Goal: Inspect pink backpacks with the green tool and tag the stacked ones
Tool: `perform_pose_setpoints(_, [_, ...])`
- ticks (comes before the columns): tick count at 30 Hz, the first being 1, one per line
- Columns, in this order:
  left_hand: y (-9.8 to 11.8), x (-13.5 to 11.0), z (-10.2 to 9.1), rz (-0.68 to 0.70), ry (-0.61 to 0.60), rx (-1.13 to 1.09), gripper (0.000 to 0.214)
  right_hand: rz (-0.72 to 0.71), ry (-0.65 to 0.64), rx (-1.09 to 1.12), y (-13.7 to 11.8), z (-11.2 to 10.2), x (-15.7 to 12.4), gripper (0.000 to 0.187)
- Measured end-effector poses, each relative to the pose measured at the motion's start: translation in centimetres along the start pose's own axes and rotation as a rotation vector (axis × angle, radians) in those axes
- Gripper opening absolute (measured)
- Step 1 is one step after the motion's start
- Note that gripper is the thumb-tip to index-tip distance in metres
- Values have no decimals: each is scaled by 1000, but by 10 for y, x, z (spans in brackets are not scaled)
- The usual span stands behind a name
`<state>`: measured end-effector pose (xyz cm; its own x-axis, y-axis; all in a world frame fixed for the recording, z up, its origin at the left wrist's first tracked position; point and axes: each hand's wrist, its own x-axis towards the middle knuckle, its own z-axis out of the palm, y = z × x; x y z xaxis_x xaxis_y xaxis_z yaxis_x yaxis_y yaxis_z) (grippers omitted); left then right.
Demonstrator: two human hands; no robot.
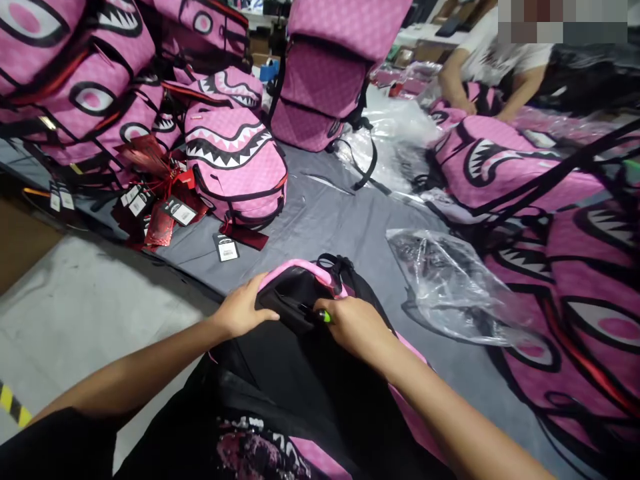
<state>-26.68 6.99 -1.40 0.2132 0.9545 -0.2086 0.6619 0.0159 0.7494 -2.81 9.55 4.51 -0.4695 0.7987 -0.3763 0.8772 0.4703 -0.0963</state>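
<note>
An opened backpack [320, 363] with a black inside and pink trim lies in front of me, against the table's near edge. My left hand [245, 308] grips its pink rim on the left, thumb inside the opening and fingers outside. In my closed right hand [357, 327] is a small tool [324, 315] with a black and lime-green end; the fist hides most of it, so its kind cannot be told. That hand is at the right side of the opening, close to a black inner pocket [286, 310]. Black straps [337, 261] stick up behind the rim.
Pink shark-mouth backpacks [235, 157] are piled at left and right [595, 313]. Red tags [160, 223] and white labels hang at the table's left edge. A clear plastic bag [450, 287] lies on the grey tabletop [330, 213]. Across it, a co-worker's hands [465, 103] handle another backpack.
</note>
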Motion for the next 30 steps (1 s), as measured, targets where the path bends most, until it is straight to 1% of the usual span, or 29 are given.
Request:
perform_pose_setpoints(2, [-2,-4,8,-48,49,-12,81,-51,-49,-78,-8,-1,8,32])
perform_pose_setpoints(3, [-2,-3,11,-55,59,-17,78,-70,-65,-112,-12,0,11,32])
perform_pose_setpoints(7, [-2,1,14,-39,81,-28,77,-83,-68,-208,-21,3,14,35])
perform_pose_setpoints(9, [-4,2,13,-22,93,-35,78,-85,-84,-195,-20,0,12,35])
perform_pose_setpoints(11, [-6,2,10,-4,81,-61,78,-84,-92,-167,-19,-5,11,36])
perform_pose_setpoints(13, [-7,2,7,27,46,-127,77,-65,-36,-129,-20,-10,15,40])
perform_pose_setpoints(15, [-8,3,4,71,8,-219,77,-76,38,-43,-25,-11,24,41])
perform_pose_setpoints(18, [-6,2,2,95,1,-292,78,-175,72,105,-39,-10,45,35])
perform_pose_setpoints(20, [-5,1,2,89,11,-283,77,-232,89,126,-45,-10,52,30])
perform_pose_setpoints(21, [-5,0,2,98,17,-274,76,-259,102,100,-46,-11,51,28])
perform_pose_setpoints(23, [-5,0,3,117,34,-263,78,-301,99,-17,-39,-12,40,27])
perform_pose_setpoints(25, [-8,2,3,104,65,-260,79,-256,36,-168,-24,-12,18,28])
perform_pose_setpoints(26, [-9,3,4,78,61,-263,77,-195,-8,-232,-15,-11,5,28])
perform_pose_setpoints(28, [-13,5,6,44,-3,-281,69,-48,-60,-310,1,-7,-22,30])
perform_pose_setpoints(29, [-14,5,7,44,-47,-294,66,22,-56,-325,7,-5,-35,31])
perform_pose_setpoints(30, [-13,3,9,72,-79,-302,62,88,-30,-324,10,-2,-47,33])
